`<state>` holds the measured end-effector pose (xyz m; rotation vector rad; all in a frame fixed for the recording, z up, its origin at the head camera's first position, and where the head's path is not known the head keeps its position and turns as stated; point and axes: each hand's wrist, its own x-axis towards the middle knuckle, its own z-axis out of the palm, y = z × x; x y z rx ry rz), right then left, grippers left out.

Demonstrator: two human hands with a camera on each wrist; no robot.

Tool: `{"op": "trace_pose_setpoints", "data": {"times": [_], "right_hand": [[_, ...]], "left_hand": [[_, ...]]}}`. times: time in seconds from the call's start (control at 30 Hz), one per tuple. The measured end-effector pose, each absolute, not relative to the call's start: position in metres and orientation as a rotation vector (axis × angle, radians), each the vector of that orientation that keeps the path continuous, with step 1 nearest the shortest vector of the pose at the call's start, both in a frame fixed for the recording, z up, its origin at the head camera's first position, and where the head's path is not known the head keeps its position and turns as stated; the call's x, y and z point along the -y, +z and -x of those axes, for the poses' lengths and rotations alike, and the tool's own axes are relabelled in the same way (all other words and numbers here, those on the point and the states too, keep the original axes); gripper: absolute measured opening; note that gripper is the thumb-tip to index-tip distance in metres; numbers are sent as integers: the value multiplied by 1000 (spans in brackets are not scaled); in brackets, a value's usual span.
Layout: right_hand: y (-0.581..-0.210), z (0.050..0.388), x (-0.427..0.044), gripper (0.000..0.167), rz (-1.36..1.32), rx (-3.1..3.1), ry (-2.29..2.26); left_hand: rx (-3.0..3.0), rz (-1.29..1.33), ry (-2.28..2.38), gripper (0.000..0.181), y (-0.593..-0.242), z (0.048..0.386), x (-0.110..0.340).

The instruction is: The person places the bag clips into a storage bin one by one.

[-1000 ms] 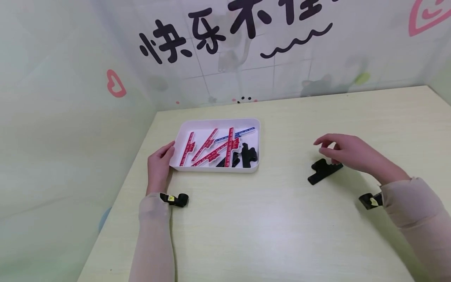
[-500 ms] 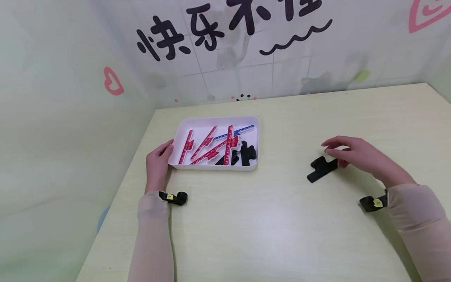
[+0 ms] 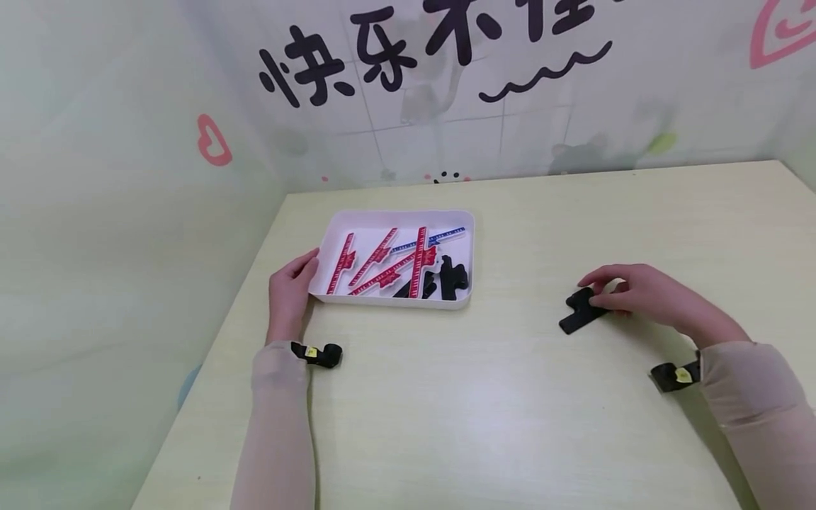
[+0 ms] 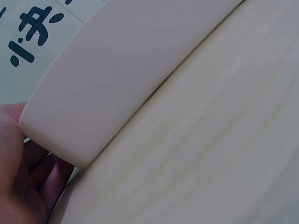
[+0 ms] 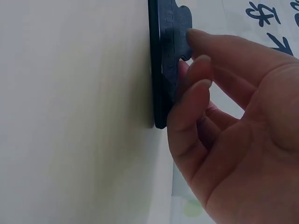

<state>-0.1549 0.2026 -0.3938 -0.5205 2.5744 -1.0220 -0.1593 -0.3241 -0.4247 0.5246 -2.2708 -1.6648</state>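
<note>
A white tray [image 3: 382, 302] stands on the table's left side. My left hand [image 3: 288, 297] grips its left end, the thumb at the rim and, in the left wrist view, the other fingers curled beside and under the corner of the tray wall [image 4: 121, 74]. Toward the right lies a black ruler-edged clip [image 3: 576, 320], its long edge flat on the table. My right hand [image 3: 656, 297] pinches the clip's raised handle between thumb and fingers; the right wrist view has the thumb against that clip [image 5: 167, 46].
Inside the tray are several red ruler clips [image 3: 342, 263], a blue one [image 3: 451, 234] partly covered, and black clips [image 3: 453, 278]. A printed cloth wall [image 3: 433, 142] rises behind the light wooden table [image 3: 446, 397].
My right hand has moved from above the clip's far end to its handle and now pinches it. The left hand keeps its hold on the tray. The head view has shifted slightly.
</note>
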Motion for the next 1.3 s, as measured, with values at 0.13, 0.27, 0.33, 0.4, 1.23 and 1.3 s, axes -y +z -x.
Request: {"op": "trace_pose_setpoints", "data": {"times": [0.13, 0.27, 0.33, 0.4, 1.23, 1.3], "right_hand": [[-394, 154, -199, 29, 573, -2600, -972], [-395, 155, -198, 29, 585, -2652, -893], [-394, 155, -198, 28, 589, -2671, -861], [-394, 155, -198, 28, 598, -2679, -835], [-399, 159, -194, 34, 523, -2341, -1172], [-402, 160, -193, 33, 510, -2305, -1236]], "left_hand": [[2279, -526, -1665, 32, -425, 158, 324], [2278, -527, -1664, 33, -425, 158, 324], [2285, -527, -1660, 33, -425, 158, 323], [2284, -529, -1663, 33, -425, 158, 323], [2275, -546, -1664, 32, -423, 159, 324], [2269, -545, -1674, 32, -423, 159, 324]]}}
